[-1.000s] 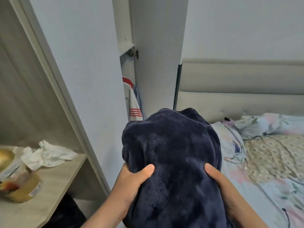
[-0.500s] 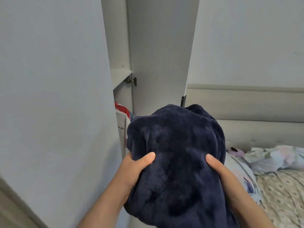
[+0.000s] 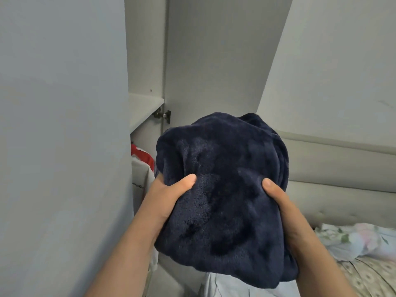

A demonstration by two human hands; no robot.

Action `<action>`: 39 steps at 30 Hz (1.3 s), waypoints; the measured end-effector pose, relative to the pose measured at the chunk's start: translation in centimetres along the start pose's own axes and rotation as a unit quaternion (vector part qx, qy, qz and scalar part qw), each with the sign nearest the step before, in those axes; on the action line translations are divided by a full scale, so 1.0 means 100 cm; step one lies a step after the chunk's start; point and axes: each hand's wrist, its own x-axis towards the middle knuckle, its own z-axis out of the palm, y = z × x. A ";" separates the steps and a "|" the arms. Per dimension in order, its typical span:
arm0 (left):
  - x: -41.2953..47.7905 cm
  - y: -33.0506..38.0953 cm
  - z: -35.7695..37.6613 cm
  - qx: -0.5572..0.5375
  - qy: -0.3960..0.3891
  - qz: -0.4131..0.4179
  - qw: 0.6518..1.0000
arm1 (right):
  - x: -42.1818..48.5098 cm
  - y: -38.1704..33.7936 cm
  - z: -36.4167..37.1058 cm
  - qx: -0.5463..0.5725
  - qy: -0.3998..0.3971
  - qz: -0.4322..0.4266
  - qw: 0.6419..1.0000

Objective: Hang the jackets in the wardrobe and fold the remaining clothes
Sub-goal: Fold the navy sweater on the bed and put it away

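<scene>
**Navy fleece bundle held at the wardrobe opening**

While you face the wardrobe, your left hand [image 3: 169,196] grips the left side of the bundled navy fleece garment [image 3: 220,189], thumb pressed on top, and your right hand [image 3: 278,202] clasps its right side the same way, fingers hidden beneath the fabric. The bundle hangs in the air between both hands, in front of the open wardrobe door [image 3: 214,61]. Beyond it on the left, a white-and-red garment [image 3: 142,166] hangs inside the wardrobe under a shelf [image 3: 145,106]. To the right lies the bed [image 3: 364,273] with floral bedding against a padded headboard [image 3: 342,168].
</scene>
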 end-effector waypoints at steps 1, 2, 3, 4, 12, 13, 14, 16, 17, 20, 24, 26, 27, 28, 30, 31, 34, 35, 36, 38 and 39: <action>0.011 0.005 0.002 0.003 0.005 0.008 1.000 | 0.011 -0.006 0.001 0.000 -0.003 -0.008 1.000; 0.023 0.009 0.004 0.005 0.012 0.017 1.000 | 0.023 -0.012 0.003 -0.002 -0.007 -0.018 1.000; 0.035 0.013 0.005 0.007 0.019 0.026 0.999 | 0.034 -0.017 0.004 0.002 -0.008 -0.027 1.000; 0.046 0.017 0.007 0.008 0.024 0.036 0.999 | 0.045 -0.022 0.006 0.011 -0.013 -0.037 0.999; 0.139 0.070 0.021 0.023 0.032 0.117 0.992 | 0.162 -0.062 0.016 0.079 -0.140 -0.074 0.984; 0.148 0.078 0.020 0.027 0.033 0.125 0.991 | 0.174 -0.066 0.020 0.086 -0.150 -0.080 0.982; 0.157 0.086 0.019 0.027 0.035 0.135 0.990 | 0.187 -0.070 0.025 0.089 -0.162 -0.089 0.979; 0.174 0.099 0.015 0.019 0.050 0.155 0.986 | 0.210 -0.081 0.039 0.087 -0.180 -0.110 0.974; 0.180 0.106 0.012 0.016 0.061 0.164 0.984 | 0.220 -0.087 0.046 0.086 -0.185 -0.127 0.971; 0.192 0.131 0.004 0.029 0.094 0.193 0.976 | 0.246 -0.105 0.072 0.084 -0.214 -0.168 0.959; 0.203 0.159 -0.007 0.069 0.180 0.238 0.952 | 0.280 -0.127 0.109 0.076 -0.254 -0.182 0.947; 0.208 0.164 -0.012 0.084 0.255 0.247 0.931 | 0.298 -0.136 0.127 0.079 -0.278 -0.182 0.940; 0.210 0.164 -0.013 0.093 0.299 0.248 0.917 | 0.307 -0.140 0.136 0.078 -0.290 -0.189 0.935; 0.212 0.163 -0.014 0.101 0.344 0.251 0.899 | 0.317 -0.143 0.146 0.074 -0.305 -0.200 0.928; 0.218 0.159 -0.018 0.110 0.422 0.255 0.863 | 0.337 -0.143 0.165 0.068 -0.335 -0.198 0.919; 0.221 0.157 -0.020 0.114 0.452 0.254 0.847 | 0.349 -0.141 0.175 0.067 -0.348 -0.175 0.919; 0.230 0.150 -0.029 0.144 0.525 0.221 0.809 | 0.382 -0.129 0.204 0.037 -0.392 -0.053 0.918; 0.234 0.148 -0.032 0.153 0.545 0.202 0.800 | 0.392 -0.125 0.211 0.010 -0.407 -0.019 0.913; 0.237 0.145 -0.036 0.156 0.557 0.185 0.795 | 0.401 -0.122 0.219 -0.020 -0.424 0.007 0.905; 0.242 0.142 -0.044 0.139 0.562 0.170 0.798 | 0.422 -0.116 0.230 -0.076 -0.455 0.048 0.886; 0.243 0.142 -0.048 0.122 0.561 0.167 0.802 | 0.433 -0.114 0.236 -0.101 -0.463 0.058 0.879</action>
